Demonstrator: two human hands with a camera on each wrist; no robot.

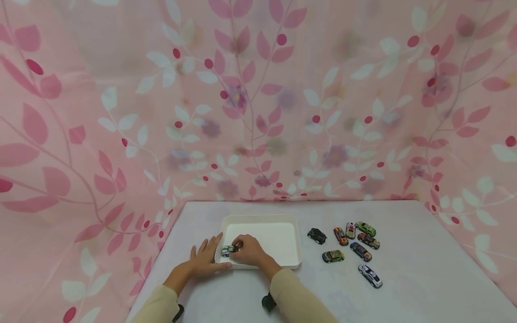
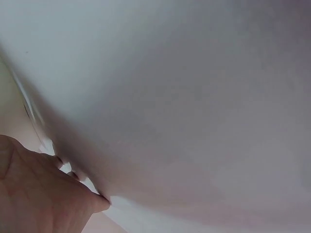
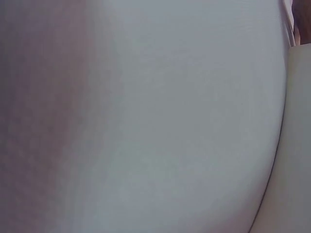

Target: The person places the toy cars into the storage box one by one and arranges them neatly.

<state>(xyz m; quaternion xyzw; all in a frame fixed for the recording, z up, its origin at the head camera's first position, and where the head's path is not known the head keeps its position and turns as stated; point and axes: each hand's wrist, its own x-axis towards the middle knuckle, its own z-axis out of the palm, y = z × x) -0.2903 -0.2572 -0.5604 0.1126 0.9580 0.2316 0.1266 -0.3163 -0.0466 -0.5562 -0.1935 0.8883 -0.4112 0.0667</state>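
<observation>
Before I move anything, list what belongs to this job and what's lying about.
In the job:
right hand pinching a toy car
white tray, left hand at its rim

Apparently lying about, untouched:
nearest white car
seven more cars right of the tray

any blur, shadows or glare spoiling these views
Head view: fairly even light, toy cars sharp enough to tell apart; left wrist view: soft shadow beside the left hand; right wrist view: blurred pale surface, darkening toward the left edge, no strong glare.
</observation>
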